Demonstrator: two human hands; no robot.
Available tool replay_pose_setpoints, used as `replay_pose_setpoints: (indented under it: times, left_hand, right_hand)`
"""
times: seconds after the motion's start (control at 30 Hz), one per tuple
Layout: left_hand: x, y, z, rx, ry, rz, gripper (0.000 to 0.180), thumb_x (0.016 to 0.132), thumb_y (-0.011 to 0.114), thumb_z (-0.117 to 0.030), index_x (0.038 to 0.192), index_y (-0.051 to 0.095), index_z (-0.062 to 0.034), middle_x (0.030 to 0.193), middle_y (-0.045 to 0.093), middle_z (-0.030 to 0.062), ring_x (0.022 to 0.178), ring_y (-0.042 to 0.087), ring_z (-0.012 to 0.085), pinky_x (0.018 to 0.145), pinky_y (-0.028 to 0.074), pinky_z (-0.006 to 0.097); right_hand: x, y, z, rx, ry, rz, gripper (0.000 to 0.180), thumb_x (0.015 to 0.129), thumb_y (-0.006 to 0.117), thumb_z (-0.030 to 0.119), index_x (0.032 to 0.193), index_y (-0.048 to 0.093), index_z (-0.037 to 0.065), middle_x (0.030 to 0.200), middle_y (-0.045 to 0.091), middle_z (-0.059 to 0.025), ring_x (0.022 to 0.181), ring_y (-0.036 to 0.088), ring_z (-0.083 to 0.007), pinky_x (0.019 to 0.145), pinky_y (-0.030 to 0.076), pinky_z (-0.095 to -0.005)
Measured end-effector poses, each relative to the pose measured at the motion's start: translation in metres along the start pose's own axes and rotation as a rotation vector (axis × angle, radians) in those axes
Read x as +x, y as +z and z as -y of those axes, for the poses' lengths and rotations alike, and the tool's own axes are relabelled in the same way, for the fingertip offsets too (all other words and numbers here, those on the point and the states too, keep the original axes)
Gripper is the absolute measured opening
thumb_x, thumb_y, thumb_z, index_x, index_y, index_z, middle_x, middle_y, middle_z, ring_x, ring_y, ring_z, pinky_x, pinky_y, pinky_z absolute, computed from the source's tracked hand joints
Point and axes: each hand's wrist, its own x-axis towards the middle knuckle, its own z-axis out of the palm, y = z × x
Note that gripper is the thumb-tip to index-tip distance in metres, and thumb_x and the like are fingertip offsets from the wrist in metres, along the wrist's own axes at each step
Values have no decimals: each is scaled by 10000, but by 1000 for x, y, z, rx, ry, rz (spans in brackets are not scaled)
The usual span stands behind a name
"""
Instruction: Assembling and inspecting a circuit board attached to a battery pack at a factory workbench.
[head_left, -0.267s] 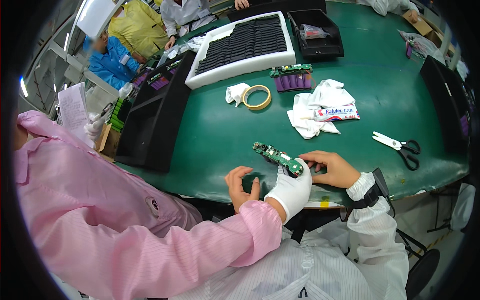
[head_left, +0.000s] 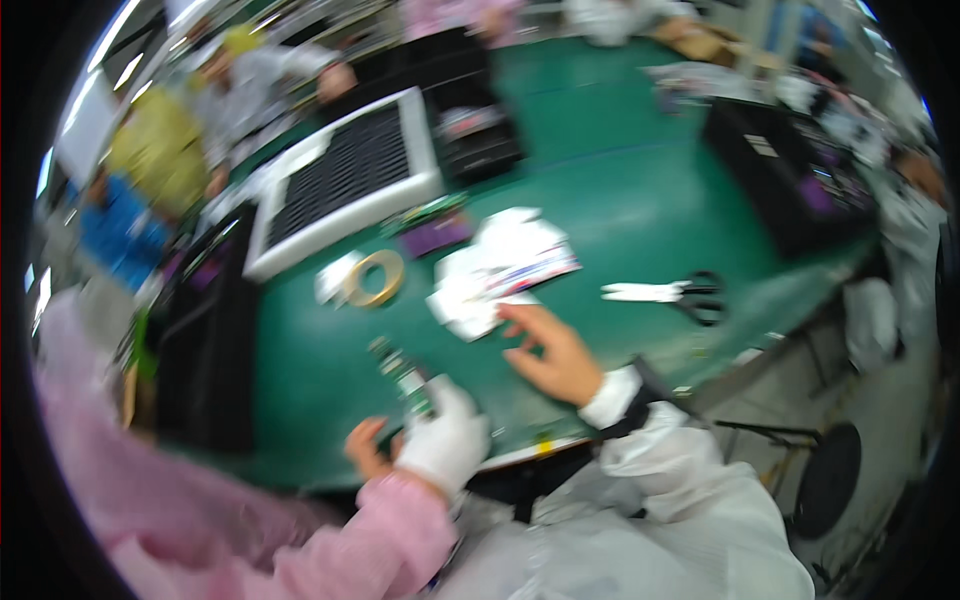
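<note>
While blur softens the scene, the left hand [head_left: 366,445] is partly hidden behind a co-worker's pink sleeve [head_left: 395,515]; its grip I cannot tell.
The right hand [head_left: 553,358] has fingers loosely parted, its grip empty, near the white cloth [head_left: 515,236]; whether they touch is unclear. The circuit board [head_left: 402,380], in the co-worker's white glove [head_left: 443,440], lies beyond the left hand. Earlier, the right hand was beside this glove.

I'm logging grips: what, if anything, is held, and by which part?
A co-worker's gloved hand holds the green circuit board by its near end; right hand open, empty; left hand unclear.
</note>
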Motion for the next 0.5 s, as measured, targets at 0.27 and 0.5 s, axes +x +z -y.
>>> replay_pose_setpoints:
  times: [0.27, 0.5]
  left_hand:
    - [-3, 26, -22, 263, -87, 59, 312, 800, 600, -165, 1081, 706, -81, 1089, 619, 137, 1143, 532, 368, 1044, 373, 537]
    - [3, 79, -39, 926, -625, 40, 568, 856, 488, -125, 1374, 436, 104, 1474, 383, 230, 1368, 365, 377, 1084, 378, 481]
  right_hand:
    - [-1, -90, 72, 471, 220, -214, 486, 889, 658, 96, 1350, 510, 48, 1231, 603, -77, 979, 589, -146, 802, 488, -284]
    - [2, -322, 68, -884, 98, -275, 415, 843, 721, 229, 1199, 623, 40, 1208, 609, -175, 1078, 600, -328, 954, 476, -400]
